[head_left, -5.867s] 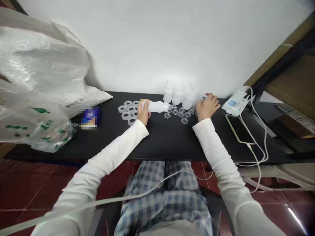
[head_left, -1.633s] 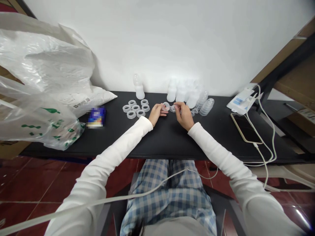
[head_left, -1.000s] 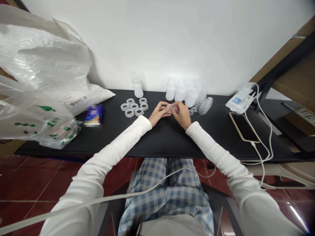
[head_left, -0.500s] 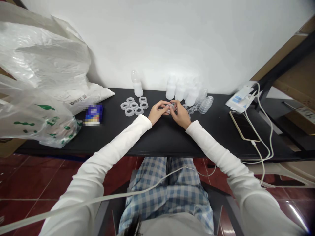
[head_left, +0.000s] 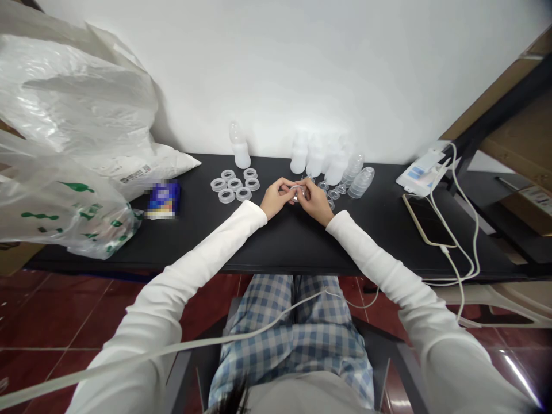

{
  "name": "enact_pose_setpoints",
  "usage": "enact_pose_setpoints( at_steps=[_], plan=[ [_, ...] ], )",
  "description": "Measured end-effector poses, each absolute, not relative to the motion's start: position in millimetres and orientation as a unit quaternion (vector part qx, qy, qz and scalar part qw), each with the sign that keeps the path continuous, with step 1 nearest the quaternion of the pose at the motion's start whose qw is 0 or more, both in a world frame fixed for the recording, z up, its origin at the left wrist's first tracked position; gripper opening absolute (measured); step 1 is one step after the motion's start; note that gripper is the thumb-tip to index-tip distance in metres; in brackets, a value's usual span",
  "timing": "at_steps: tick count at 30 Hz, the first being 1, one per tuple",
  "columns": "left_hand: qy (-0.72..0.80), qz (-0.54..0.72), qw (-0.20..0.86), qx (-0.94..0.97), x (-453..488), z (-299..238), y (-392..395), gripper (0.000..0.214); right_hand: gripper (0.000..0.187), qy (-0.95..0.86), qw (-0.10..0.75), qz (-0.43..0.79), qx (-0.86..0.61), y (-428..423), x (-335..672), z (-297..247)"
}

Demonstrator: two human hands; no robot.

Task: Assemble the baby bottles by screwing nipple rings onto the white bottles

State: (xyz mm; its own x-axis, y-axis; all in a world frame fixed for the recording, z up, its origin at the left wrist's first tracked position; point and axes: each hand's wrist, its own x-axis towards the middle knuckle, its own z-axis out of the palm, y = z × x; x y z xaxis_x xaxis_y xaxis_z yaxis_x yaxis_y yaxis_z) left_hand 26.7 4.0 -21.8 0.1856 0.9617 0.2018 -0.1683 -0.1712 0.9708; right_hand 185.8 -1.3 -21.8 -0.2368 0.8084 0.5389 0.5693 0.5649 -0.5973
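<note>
Above the black table, my left hand [head_left: 276, 198] and my right hand [head_left: 314, 201] meet, both closed on one translucent bottle collar ring [head_left: 296, 193]. Thumbs press on its near side; fingers hide part of it, and I cannot make out whether a nipple sits in it. Several like collar rings [head_left: 234, 184] lie grouped to the left of my hands. Clear silicone nipples [head_left: 333, 195] lie just right of my right hand. Behind them stand several frosted white bottles [head_left: 299, 153], and clear stacked caps [head_left: 361, 183] are beside those. One bottle with a clear cap [head_left: 240, 146] stands apart near the wall.
Large plastic bags [head_left: 86, 115] bulge over the table's left side, with a blue packet [head_left: 164, 200] beside them. On the right lie a phone [head_left: 429, 220] with a charging cable and a white package [head_left: 420, 172]. A pale cable [head_left: 194, 345] crosses above my lap.
Both hands stay nearly in place around the collar ring. The ring appears slightly turned between my fingers, and my fingers have shifted a little.
</note>
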Motion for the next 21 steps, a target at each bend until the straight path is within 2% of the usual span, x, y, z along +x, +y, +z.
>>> enact_pose_setpoints(
  at_steps=[6,11,21],
  plan=[
    [0.388,0.519,0.520,0.557,27.5,-21.0,4.5,0.022,0.021,-0.753,0.448,0.217,-0.430,-2.7,183.2,-21.4],
    [0.387,0.524,0.519,0.554,29.0,-21.6,3.4,0.025,0.030,-0.736,0.468,0.258,-0.416,-2.0,182.5,-23.0],
    [0.365,0.557,0.536,0.519,26.0,-23.0,7.5,0.033,0.036,-0.733,0.488,0.212,-0.425,-2.5,182.4,-21.6]
  ],
)
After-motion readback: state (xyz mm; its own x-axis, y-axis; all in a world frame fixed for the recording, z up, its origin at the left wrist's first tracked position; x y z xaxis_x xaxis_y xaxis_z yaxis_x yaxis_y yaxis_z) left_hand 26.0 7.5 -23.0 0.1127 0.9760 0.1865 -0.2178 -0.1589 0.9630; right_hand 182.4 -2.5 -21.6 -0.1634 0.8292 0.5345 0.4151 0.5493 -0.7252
